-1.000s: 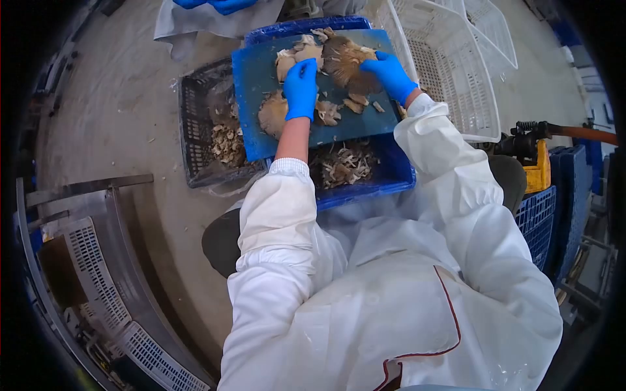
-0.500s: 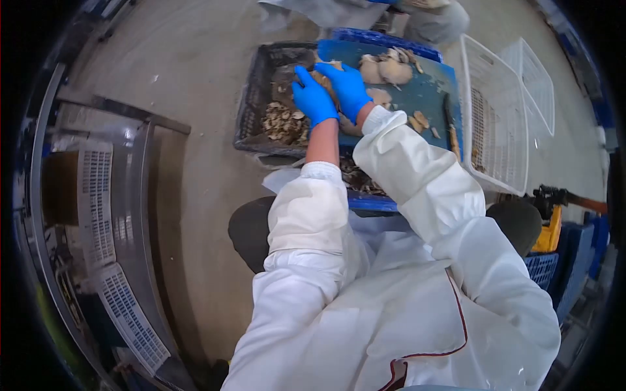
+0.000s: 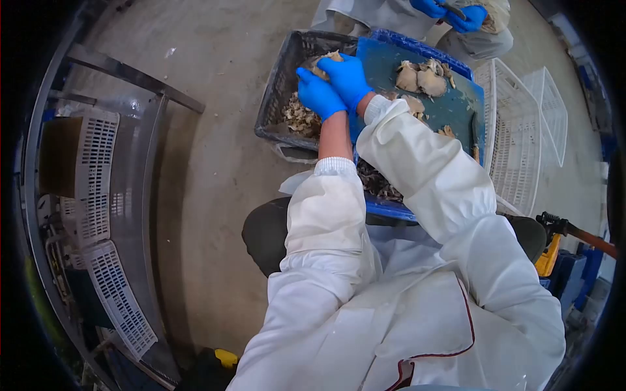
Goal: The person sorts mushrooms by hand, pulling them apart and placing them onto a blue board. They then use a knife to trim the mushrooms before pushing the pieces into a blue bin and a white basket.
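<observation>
Both my hands wear blue gloves and meet over the dark crate (image 3: 270, 107). My left hand (image 3: 318, 93) and my right hand (image 3: 347, 77) are wrapped round a pale brown mushroom piece (image 3: 328, 60), whose top shows above the fingers. Torn mushroom bits (image 3: 300, 117) lie in the crate below my left hand. Right of my hands is a blue-green cutting board (image 3: 385, 64) with mushroom pieces (image 3: 430, 83) on it. A knife (image 3: 475, 133) lies along the board's right side.
Dark mushroom scraps (image 3: 378, 181) sit in a blue crate (image 3: 391, 208) under the board. White baskets (image 3: 518, 156) stand to the right. A co-worker's gloved hands (image 3: 466, 18) hold a knife at the top. A metal frame (image 3: 153, 143) is at left.
My hands have drawn closer together round the mushroom piece. The view has shifted, so the crate and board appear further right, and the co-worker's hands now show at the top.
</observation>
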`<state>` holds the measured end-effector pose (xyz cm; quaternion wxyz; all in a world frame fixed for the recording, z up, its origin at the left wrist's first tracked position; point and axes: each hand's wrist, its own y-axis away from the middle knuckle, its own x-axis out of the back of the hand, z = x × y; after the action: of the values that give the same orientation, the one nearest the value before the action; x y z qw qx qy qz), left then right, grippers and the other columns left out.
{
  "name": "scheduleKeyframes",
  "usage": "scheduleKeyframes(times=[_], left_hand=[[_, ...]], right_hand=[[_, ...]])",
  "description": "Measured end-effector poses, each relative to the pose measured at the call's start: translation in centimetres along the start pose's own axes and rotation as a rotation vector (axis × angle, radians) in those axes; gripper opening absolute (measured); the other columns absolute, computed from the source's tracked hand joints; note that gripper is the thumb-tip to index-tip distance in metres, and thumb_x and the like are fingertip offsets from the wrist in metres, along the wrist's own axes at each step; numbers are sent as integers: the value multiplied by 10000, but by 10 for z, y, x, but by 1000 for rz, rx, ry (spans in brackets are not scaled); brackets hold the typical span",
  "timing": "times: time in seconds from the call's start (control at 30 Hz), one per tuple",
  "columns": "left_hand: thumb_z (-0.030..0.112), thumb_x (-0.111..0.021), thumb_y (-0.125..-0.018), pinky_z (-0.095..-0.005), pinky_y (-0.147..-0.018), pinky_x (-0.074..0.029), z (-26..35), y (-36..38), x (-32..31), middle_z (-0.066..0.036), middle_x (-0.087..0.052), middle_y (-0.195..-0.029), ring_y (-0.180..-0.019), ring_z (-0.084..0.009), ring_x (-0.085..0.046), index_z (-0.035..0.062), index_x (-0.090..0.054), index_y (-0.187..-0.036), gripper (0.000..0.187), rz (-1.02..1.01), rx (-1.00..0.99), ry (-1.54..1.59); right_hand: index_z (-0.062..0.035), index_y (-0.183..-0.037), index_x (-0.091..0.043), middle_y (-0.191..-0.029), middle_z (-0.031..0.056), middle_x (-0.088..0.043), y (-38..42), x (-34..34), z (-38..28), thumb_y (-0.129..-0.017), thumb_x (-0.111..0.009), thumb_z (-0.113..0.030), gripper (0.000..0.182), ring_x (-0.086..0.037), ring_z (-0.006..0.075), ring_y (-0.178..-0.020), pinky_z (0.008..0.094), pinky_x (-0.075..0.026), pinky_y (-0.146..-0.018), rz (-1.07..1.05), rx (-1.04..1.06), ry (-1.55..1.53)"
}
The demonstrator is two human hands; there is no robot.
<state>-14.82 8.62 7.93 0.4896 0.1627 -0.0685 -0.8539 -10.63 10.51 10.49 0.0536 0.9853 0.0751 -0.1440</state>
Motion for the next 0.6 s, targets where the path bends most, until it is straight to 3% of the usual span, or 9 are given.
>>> scheduleKeyframes(times=[0.17, 0.27, 0.37, 0.4, 0.47, 0.53, 0.6], left_hand=[[366, -438, -881, -388, -613, -465, -1, -1, -6, -178, -625, -828, -699, -260, -590, -93, -597, -850, 487, -8, -6, 117], [383, -422, -884, -397, -733, -450, -25, -33, -6, -241, -592, -957, -834, -326, -580, -96, -566, -953, 506, -46, 64, 114], [377, -431, -877, -396, -777, -434, -35, -58, 9, -234, -578, -999, -885, -317, -563, -88, -555, -992, 495, -55, -90, -113], [372, -438, -875, -384, -795, -422, -11, -42, 11, -221, -581, -1003, -904, -310, -557, -64, -569, -999, 472, -15, -310, -260], [392, -441, -874, -372, -793, -421, 37, -22, 10, -206, -586, -991, -895, -290, -558, -47, -581, -997, 478, -280, -464, -132], [445, -421, -880, -352, -792, -420, 24, -33, 5, -170, -594, -981, -873, -237, -552, -17, -602, -993, 510, -602, -357, -54], [473, -399, -882, -345, -799, -419, 20, -32, 7, -156, -594, -987, -876, -219, -544, -19, -603, -996, 545, -586, -87, -191]], right_hand=[[9, -833, -612, -785, 89, -624, -8, 6, 1, -712, -647, -151, 204, -582, 141, -690, 287, -476, -617, -11, 6, 89], [8, -839, -620, -795, 82, -630, -14, 16, -11, -711, -663, -211, 258, -574, 128, -685, 281, -468, -615, -46, 54, 246], [-30, -818, -630, -742, 27, -602, -20, 30, -21, -723, -673, -293, 282, -531, 81, -641, 239, -437, -581, -159, 39, 438], [-29, -814, -632, -738, 29, -603, -22, 33, -26, -725, -672, -294, 282, -532, 80, -642, 239, -437, -582, -216, 26, 516], [-28, -807, -636, -734, 32, -606, -20, 36, -35, -728, -671, -297, 282, -536, 79, -649, 239, -441, -590, -340, 8, 650], [-28, -799, -640, -735, 35, -611, -16, 36, -43, -730, -670, -302, 284, -542, 79, -660, 241, -446, -601, -476, 0, 764], [-28, -821, -637, -758, 34, -617, -17, 35, -37, -735, -669, -290, 277, -554, 85, -674, 245, -454, -612, -379, 10, 675]])
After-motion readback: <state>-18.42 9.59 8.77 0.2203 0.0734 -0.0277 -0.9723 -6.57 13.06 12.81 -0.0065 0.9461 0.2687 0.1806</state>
